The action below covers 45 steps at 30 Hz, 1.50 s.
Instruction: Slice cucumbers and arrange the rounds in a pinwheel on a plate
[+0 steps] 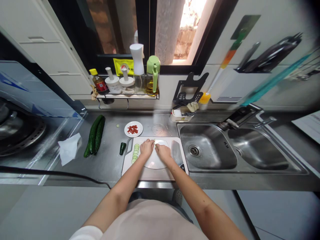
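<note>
Two hands [147, 149], two plates [153, 164], two sink basins [208, 151] and one cutting board [126, 166] show.

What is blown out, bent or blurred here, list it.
Head view: daylight blows out part of the window; pale glare streaks the steel counter; wide-angle stretch smears the knife rack; the top right corner darkens; left hand and right hand look clearer.

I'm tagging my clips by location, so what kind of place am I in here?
It looks like a kitchen, probably a home one: there's a double steel sink set into the counter, cucumber slices on a cutting board, and a rack of bottles and seasoning jars.
</note>
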### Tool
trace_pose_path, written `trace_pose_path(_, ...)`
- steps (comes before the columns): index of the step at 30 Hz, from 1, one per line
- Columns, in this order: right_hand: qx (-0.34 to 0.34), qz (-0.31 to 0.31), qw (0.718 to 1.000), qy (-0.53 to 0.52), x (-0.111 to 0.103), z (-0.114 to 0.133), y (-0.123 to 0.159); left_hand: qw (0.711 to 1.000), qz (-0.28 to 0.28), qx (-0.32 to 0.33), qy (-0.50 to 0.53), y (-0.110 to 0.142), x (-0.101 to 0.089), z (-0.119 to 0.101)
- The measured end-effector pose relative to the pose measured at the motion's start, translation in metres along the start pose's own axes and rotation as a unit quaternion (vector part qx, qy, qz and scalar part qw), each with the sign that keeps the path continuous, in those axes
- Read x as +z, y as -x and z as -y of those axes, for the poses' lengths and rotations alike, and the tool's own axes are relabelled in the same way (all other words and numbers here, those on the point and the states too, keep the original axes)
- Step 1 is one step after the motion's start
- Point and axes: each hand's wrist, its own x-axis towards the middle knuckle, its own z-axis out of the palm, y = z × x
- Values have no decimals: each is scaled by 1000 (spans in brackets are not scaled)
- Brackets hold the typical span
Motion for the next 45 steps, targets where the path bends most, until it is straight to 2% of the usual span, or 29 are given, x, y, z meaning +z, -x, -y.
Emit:
trace_pose_path(15, 13, -18, 1000, -18, 7, 0, 6, 1000, -17, 2, 3, -1, 4, 0)
trace_pose_path(20, 17, -40, 999, -29, 4, -2, 10, 999, -30, -4, 33, 0, 2, 1)
trace_pose_path(24, 22, -50, 998, -41, 4, -5, 17, 994, -63, -35, 77, 6, -3, 6)
trace_pose_path(31, 30, -46, 996, -66, 5, -7, 36, 977, -122, -74, 156, 33, -12, 25)
trace_pose_path(39, -1, -90, 990, -107, 16, -5, 72, 968, -132, -89, 195, 77, -14, 61)
trace_pose_path(45, 5, -124, 984, -131, 28, -13, 89, 966, -112, -161, 169, 105, -17, 90)
